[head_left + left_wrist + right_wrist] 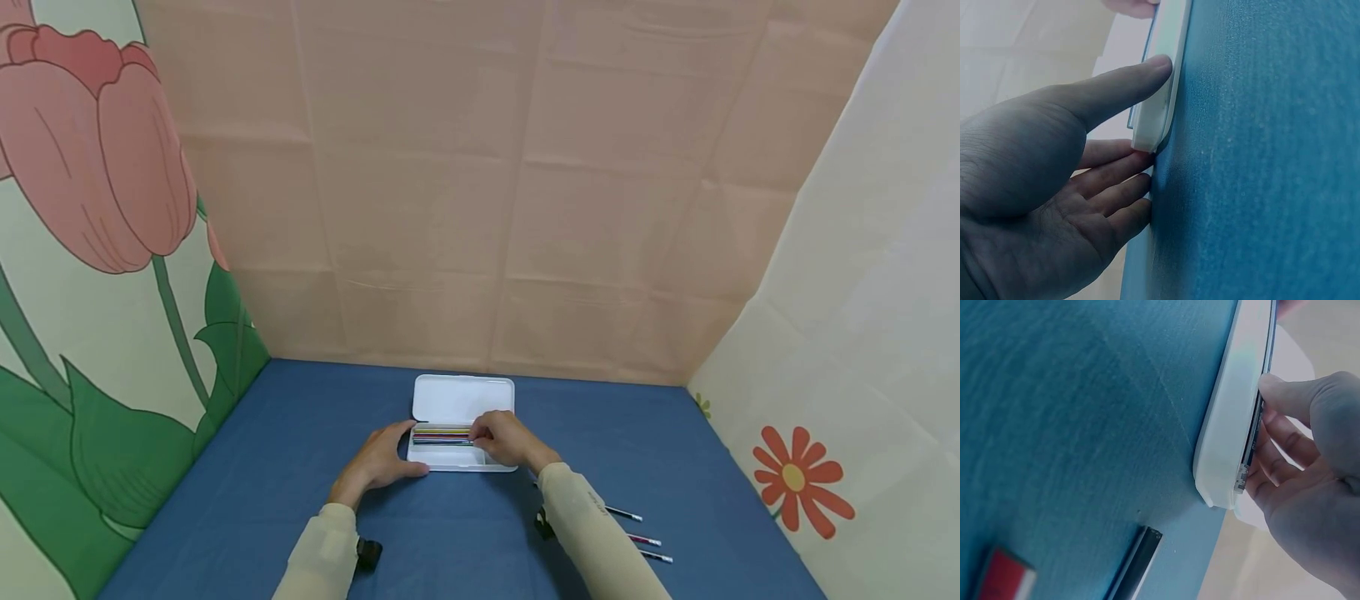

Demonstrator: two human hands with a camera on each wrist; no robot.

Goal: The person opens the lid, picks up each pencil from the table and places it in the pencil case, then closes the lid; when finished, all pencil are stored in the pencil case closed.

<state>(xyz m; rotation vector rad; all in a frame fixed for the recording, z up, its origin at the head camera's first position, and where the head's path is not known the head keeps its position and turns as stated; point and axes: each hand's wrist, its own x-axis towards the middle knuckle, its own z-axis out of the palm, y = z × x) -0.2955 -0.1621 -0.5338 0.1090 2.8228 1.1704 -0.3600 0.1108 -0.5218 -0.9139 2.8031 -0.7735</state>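
A white pencil case [450,468] lies on the blue cloth with its lid [463,398] folded back. Several colored pencils [441,432] lie side by side in its tray. My left hand [378,458] grips the left end, thumb along the front wall and fingers around the far corner. Over the right part of the tray, my right hand [508,437] pinches a dark pencil [1252,440] between thumb and fingers. In the right wrist view this pencil lies along the top edge of the case [1229,406]. The fingers partly cover the pencils' right ends in the head view.
Three loose pencils [657,557] lie on the blue cloth [450,533] to the right, partly hidden by my right forearm. Behind the table hangs a tan cloth [480,208]. A tulip-print panel [90,167] stands left and a white flower-print panel [862,333] right.
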